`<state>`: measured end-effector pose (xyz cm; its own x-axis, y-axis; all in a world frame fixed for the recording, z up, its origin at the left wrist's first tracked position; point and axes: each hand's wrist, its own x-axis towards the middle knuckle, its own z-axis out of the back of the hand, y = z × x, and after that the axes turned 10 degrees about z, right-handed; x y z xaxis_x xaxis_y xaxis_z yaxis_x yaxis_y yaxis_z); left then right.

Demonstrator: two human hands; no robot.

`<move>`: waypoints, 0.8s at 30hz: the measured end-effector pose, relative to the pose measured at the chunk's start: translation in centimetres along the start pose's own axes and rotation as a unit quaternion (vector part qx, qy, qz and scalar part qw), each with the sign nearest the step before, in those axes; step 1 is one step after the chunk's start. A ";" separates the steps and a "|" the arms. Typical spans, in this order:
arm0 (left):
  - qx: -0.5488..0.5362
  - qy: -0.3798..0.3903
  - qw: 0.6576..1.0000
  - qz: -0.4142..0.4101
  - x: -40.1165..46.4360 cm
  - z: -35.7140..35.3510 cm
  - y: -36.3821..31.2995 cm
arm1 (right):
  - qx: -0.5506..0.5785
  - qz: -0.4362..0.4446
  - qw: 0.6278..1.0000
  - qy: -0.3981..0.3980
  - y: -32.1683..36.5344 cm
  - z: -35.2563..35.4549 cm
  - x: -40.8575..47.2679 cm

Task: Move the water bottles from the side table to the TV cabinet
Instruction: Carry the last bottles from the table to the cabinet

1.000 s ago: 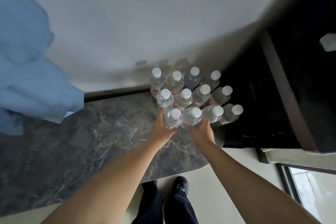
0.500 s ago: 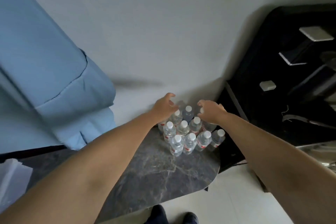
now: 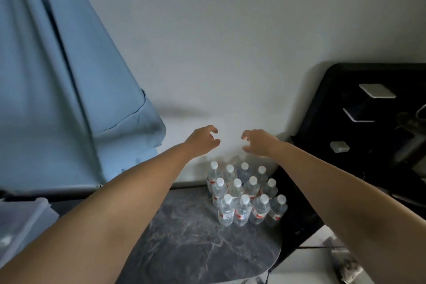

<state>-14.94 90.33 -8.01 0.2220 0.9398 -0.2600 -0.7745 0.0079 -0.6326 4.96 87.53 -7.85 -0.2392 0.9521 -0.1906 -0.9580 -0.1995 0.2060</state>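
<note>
Grey marble-patterned stone forms the top of the counter [image 3: 189,242], whose rounded end points toward the lower right. On its far right corner, close against the white wall [image 3: 230,41], stands a tight cluster of water bottles [image 3: 244,193], twelve by the count of their white caps, set in three rows of four. All are upright, clear plastic with red and white labels, and their sides touch one another.

Both of the person's bare arms reach forward from the bottom of the view. The left hand [image 3: 202,139] hangs in the air above and behind the left side of the cluster, its fingers loosely curled and spread, the thumb apart from them; its grip holds nothing. The right hand [image 3: 259,142] hangs opposite it above the right side of the cluster, fingers likewise bent and parted, its grip also empty. The two hands face each other with a gap between them, and neither touches a bottle.

A blue curtain [image 3: 57,76] fills the left side, its hem ending above the counter's back edge. A pale translucent box [image 3: 20,221] sits at the far left. To the right stands a black unit [image 3: 368,145] with small grey pieces on it.
</note>
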 end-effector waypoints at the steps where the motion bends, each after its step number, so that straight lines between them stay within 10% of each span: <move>1: -0.008 -0.012 1.000 0.009 -0.8 0.1 0.3 | -0.003 0.017 1.000 0.005 0.4 0.3 0.0; 11: -0.109 -0.130 0.964 0.207 -12.1 0.1 8.8 | -0.041 0.213 0.973 0.083 10.3 -2.5 1.2; 24: -0.160 -0.334 0.831 0.416 -39.1 3.4 21.1 | -0.113 0.516 0.834 0.161 37.4 -8.6 -6.1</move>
<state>-41.98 54.89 -8.67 -0.7723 0.5549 -0.3093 -0.2747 -0.7307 -0.6250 -30.76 72.22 -7.25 -0.9498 0.1412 -0.2791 -0.2118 -0.9469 0.2419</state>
